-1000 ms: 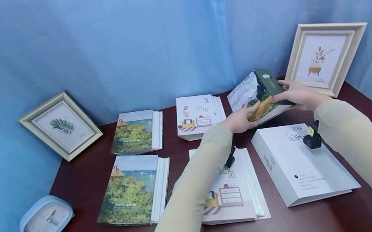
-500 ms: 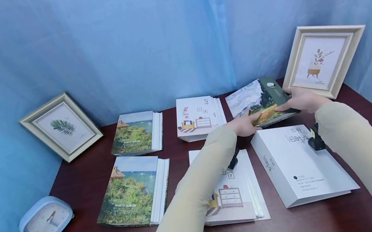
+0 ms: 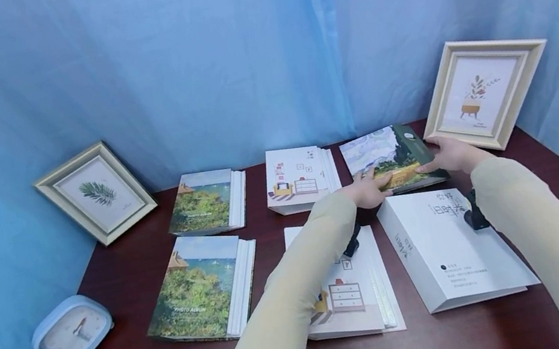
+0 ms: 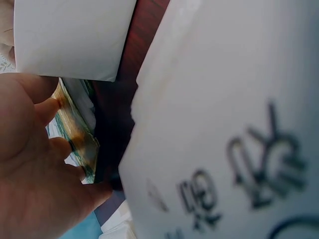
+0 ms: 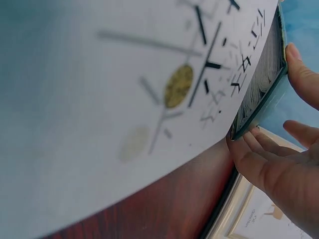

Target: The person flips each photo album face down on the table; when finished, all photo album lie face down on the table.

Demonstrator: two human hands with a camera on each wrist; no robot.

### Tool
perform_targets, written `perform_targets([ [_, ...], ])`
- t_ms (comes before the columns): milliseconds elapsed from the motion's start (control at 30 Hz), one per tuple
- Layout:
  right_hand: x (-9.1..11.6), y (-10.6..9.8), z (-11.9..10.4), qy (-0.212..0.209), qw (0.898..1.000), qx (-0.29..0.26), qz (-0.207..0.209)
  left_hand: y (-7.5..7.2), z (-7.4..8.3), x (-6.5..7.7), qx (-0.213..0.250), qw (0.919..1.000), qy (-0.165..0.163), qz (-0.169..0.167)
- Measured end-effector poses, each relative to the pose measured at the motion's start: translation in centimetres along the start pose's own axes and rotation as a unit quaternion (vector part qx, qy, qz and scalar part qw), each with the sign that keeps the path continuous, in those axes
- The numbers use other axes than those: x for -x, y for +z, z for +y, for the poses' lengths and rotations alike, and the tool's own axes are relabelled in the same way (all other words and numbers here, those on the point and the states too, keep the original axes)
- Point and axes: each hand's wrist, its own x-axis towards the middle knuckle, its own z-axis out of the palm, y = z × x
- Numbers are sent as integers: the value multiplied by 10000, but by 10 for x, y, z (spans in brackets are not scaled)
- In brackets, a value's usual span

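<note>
A photo album with a painted wheat-field cover and dark green spine strip (image 3: 377,150) lies at the back right of the table. My left hand (image 3: 367,191) rests at its front-left corner, fingers spread over the cover and front edge, one fingertip low beside it in the left wrist view. At the right edge my right hand (image 3: 454,154) grips the album, thumb on the cover and the other fingers along the side. In the right wrist view the album's page edges (image 5: 261,74) show beside that hand (image 5: 284,164). Just in front lies a thick white album (image 3: 451,251).
Two sea-landscape albums (image 3: 201,202) lie on the left, and two furniture-print albums (image 3: 298,171) in the middle, the nearer one partly under my left sleeve. Frames stand at back left (image 3: 98,194) and right (image 3: 486,93). A blue clock (image 3: 72,330) stands at front left.
The wheat-field album was tilted up on its right side; it has come down flat, both hands lowering with it. The left hand's fingers have spread on its front corner.
</note>
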Motion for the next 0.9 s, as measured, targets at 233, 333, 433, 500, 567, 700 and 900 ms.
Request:
perform_targets([
  [233,1,-1,0,93,9998,154,74,2,0,-3,-177,9998,51,100],
  [333,2,1,-2,143,9997,160,70,2,-1,-5,-213,9995,149,194],
  [433,3,2,-5,160,9997,170,91,3,-1,-7,-246,9990,246,278],
  [500,3,3,-6,165,9996,191,99,3,-1,-7,-129,9991,246,331],
  [567,3,3,-8,176,9995,233,112,2,-2,-8,43,9989,250,405],
  [700,3,1,-12,188,9994,264,76,1,-3,-9,210,9970,378,645],
  [900,2,-4,-18,259,9994,91,-191,-5,-5,-6,418,9931,519,961],
])
